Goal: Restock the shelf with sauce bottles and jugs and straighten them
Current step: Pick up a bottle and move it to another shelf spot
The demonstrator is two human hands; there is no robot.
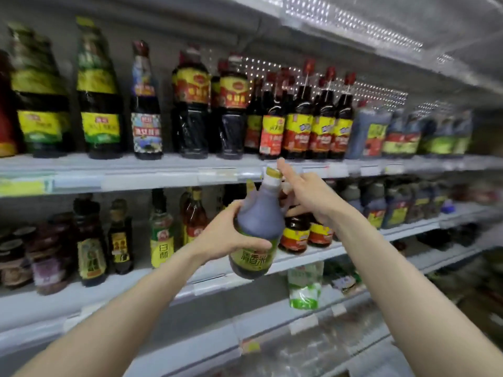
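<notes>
One jug [257, 229]: left hand [226, 235] grips, right hand [309, 195] touches.

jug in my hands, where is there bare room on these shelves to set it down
Widest gap: middle shelf, between the small dark bottle and the pale vinegar bottle. A narrower one on the upper shelf, between the blue-label bottle and the red-label bottle. Right of that, the red-capped bottles stand packed. The jug hides the spot behind it.
</notes>
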